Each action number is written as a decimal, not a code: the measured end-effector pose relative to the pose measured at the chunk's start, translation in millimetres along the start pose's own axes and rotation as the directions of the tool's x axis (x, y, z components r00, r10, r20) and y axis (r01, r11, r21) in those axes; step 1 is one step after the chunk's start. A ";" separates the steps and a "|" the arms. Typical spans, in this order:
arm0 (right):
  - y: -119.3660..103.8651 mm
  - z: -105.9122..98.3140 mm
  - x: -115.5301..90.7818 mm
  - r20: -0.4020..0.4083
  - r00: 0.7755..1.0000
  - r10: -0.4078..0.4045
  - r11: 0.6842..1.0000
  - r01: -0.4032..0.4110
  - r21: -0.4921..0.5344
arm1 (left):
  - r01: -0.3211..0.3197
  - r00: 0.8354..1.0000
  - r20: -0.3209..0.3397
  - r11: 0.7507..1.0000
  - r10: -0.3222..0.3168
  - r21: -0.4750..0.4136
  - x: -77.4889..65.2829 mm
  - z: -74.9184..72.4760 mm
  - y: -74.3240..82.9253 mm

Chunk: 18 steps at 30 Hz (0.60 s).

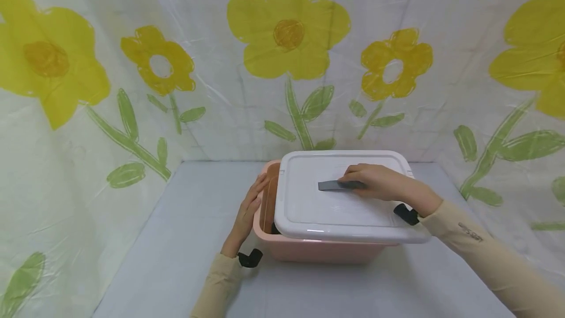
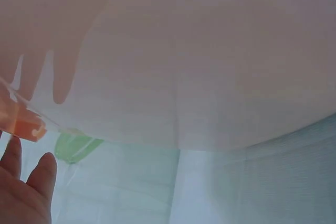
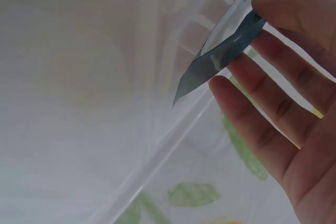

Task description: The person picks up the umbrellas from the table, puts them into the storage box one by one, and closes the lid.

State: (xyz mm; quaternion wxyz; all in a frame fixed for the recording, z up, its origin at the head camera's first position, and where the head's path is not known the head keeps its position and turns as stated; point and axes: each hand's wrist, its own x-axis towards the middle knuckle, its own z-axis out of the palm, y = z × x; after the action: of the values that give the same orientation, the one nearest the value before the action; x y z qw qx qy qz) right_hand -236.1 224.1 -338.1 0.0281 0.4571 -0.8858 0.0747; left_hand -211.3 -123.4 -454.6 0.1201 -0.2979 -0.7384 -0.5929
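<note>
A pink storage box (image 1: 318, 251) stands on the table with a white lid (image 1: 300, 210) lying over it, shifted to the right. Along the box's left side a strip of the opening shows a brown inside and a dark bit; the lid hides the rest. My right hand (image 1: 375, 180) grips the grey handle (image 1: 328, 185) on the lid's top, thumb over it and fingers beneath in the right wrist view. Fingers fairly straight, my left hand (image 1: 247, 210) rests against the box's left rim. The left wrist view has the box wall close up, with the left hand (image 2: 26, 192) at its edge.
A pale table (image 1: 198, 239) lies under the box. White sheeting (image 1: 212, 121) printed with yellow flowers hangs behind it and on both sides. Each wrist wears a small black camera mount, one (image 1: 250, 258) on the left and one (image 1: 406, 214) on the right.
</note>
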 end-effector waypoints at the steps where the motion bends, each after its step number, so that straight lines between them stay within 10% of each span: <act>1: -0.9 0.0 1.4 0.003 1.000 -0.001 1.000 0.001 0.003 | 0.000 1.000 0.001 1.000 0.000 0.000 0.1 -0.3 0.6; 18: -19.4 1.5 27.9 0.058 0.998 -0.030 0.998 0.026 0.061 | 0.009 1.000 0.002 0.999 -0.009 -0.044 0.7 -4.4 8.8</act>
State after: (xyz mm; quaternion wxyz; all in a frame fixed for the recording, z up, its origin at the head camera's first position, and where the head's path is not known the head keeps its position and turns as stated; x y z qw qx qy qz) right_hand -236.5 190.2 -334.2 -0.0108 0.4722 -0.8771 0.0876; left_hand -207.5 -126.3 -446.0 0.1102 -0.2974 -0.7265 -0.6096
